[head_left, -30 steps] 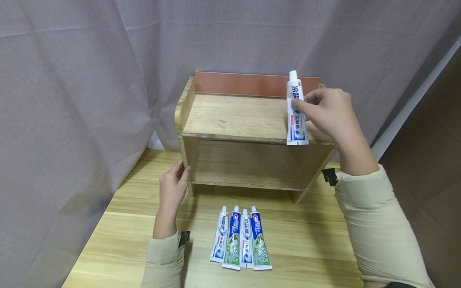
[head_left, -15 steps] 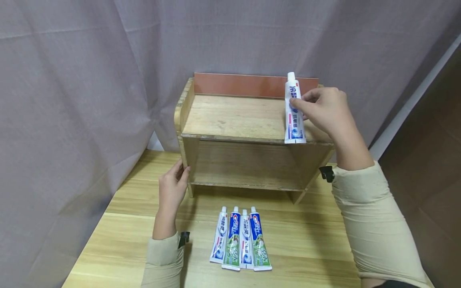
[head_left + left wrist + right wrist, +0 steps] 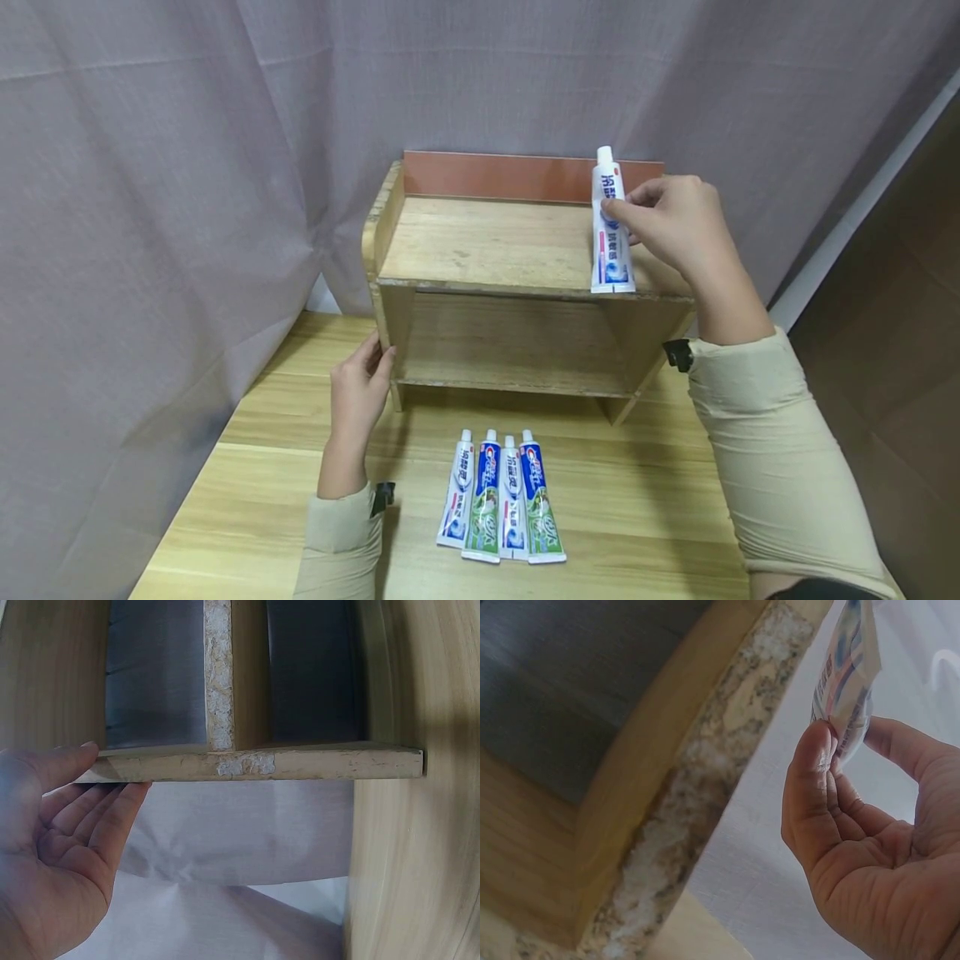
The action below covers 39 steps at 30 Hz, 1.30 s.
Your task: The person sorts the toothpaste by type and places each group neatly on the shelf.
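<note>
A white toothpaste tube (image 3: 611,250) with blue lettering is pinched between the thumb and fingers of my right hand (image 3: 678,221). Its cap points up and away, and it overlaps the right part of the upper shelf in the head view. In the right wrist view the tube (image 3: 847,675) shows nearly edge-on beyond the fingertips. My left hand (image 3: 362,385) grips the left side panel of the wooden shelf rack (image 3: 487,250). The left wrist view shows the thumb of that hand (image 3: 67,847) on one face of the panel and its fingers on the other.
In front of the rack, two white toothpaste tubes (image 3: 457,492) and two blue-green ones lie side by side, caps toward the rack, on the wood-grain table (image 3: 262,492). A reddish board (image 3: 495,177) backs the upper shelf. Grey curtain (image 3: 187,167) hangs behind and left.
My right hand has shifted slightly left and up in the head view, carrying the toothpaste tube along. My left hand, the rack and the tubes on the table stay essentially in place.
</note>
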### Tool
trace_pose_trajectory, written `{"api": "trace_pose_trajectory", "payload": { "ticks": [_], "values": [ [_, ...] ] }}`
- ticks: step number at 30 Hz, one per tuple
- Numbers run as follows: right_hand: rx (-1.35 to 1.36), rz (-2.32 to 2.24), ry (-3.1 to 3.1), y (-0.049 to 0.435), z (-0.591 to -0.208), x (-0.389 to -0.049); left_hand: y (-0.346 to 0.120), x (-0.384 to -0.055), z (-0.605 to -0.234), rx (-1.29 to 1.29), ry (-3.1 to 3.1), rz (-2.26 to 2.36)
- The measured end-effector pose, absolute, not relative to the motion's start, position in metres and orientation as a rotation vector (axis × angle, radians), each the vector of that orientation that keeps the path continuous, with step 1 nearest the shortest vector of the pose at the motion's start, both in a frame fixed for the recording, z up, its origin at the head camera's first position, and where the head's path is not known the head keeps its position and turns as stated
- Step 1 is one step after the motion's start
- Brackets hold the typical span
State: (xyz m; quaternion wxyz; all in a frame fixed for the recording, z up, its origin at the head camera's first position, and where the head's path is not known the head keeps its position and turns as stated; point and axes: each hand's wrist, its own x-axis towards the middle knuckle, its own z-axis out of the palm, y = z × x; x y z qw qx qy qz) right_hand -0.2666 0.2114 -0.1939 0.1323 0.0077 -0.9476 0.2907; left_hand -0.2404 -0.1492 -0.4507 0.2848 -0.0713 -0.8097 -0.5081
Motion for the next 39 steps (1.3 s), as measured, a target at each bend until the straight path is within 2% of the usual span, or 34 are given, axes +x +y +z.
{"api": "trace_pose_trajectory", "payload": {
  "ticks": [27, 39],
  "values": [
    [0.014, 1.023, -2.831, 0.212, -0.2, -0.29, -0.15, -0.24, -0.451, -0.186, -2.15, -1.372],
    [-0.158, 1.378, -2.585, 0.226, -0.236, -0.313, -0.149, -0.239, -0.451, -0.195, -2.151, -1.375]
  ]
}}
